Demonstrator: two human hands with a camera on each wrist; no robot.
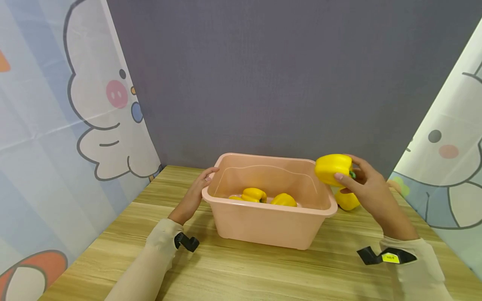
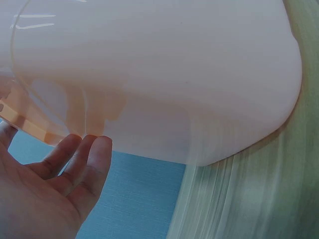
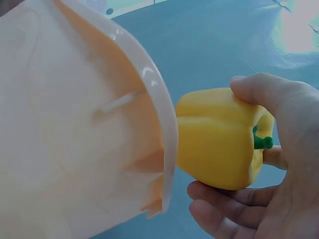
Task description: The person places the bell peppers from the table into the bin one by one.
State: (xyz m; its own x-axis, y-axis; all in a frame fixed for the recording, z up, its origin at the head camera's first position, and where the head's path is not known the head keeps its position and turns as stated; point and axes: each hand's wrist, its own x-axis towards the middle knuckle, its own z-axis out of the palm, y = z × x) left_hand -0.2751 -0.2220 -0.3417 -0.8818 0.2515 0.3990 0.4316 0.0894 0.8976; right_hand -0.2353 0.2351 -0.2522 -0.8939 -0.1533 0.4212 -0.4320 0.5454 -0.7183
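Note:
A pink plastic tub [image 1: 263, 223] stands on the table. My left hand [image 1: 193, 192] holds its left end; in the left wrist view, several fingertips [image 2: 101, 147] of that hand touch the outer wall below the rim. A yellow bell pepper [image 1: 331, 169] with a green stem is in my right hand [image 1: 367, 184], raised beside the tub's right rim. In the right wrist view, the thumb lies on one side of this pepper [image 3: 214, 139] and fingers on the other. Inside the tub lie yellow peppers [image 1: 254, 195], partly hidden by the front wall.
Another yellow pepper [image 1: 347, 200] rests on the table just right of the tub, partly behind my right hand. The wood-patterned table [image 1: 233, 271] meets a dark grey panel [image 1: 263, 83] at the back. Cartoon-printed curtains [image 1: 34, 125] hang at both sides.

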